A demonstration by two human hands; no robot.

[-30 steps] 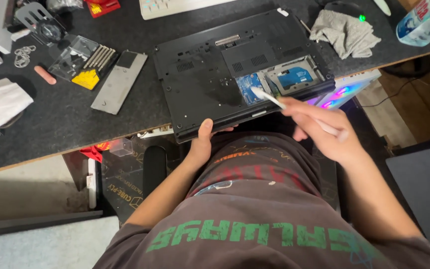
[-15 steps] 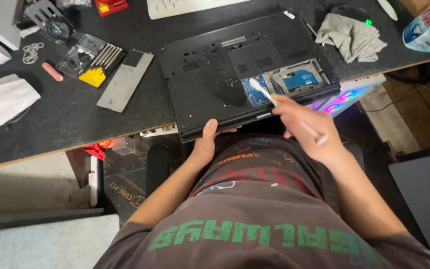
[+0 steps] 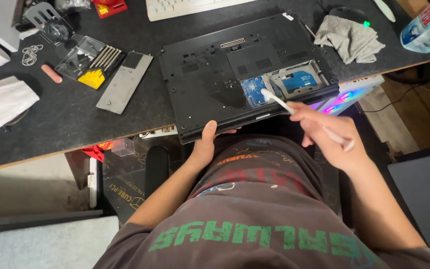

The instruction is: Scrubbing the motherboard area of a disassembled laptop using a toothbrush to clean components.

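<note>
Left hand (image 3: 209,141) grips the upturned laptop's (image 3: 210,74) near edge; right hand (image 3: 333,135) pinches a white swab (image 3: 278,101) over its open bay; bare mat lies left of the laptop.

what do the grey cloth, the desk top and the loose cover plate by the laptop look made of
Grey cloth: soft fabric, going by its crumpled folds. Desk top: dark, matte, speckled surface, perhaps felt or a mat; the pale edge looks like wood. Cover plate: flat grey panel, dull sheen, metal or plastic, hard to tell.

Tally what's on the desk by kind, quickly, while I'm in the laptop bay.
Laptop, underside up: 1
Swab in right hand: 1
Left hand on laptop edge
Grey panel: 1
Screwdriver-bit case: 1
Grey cloth: 1
Keyboard: 1
Bottle: 1
Total: 7
</note>
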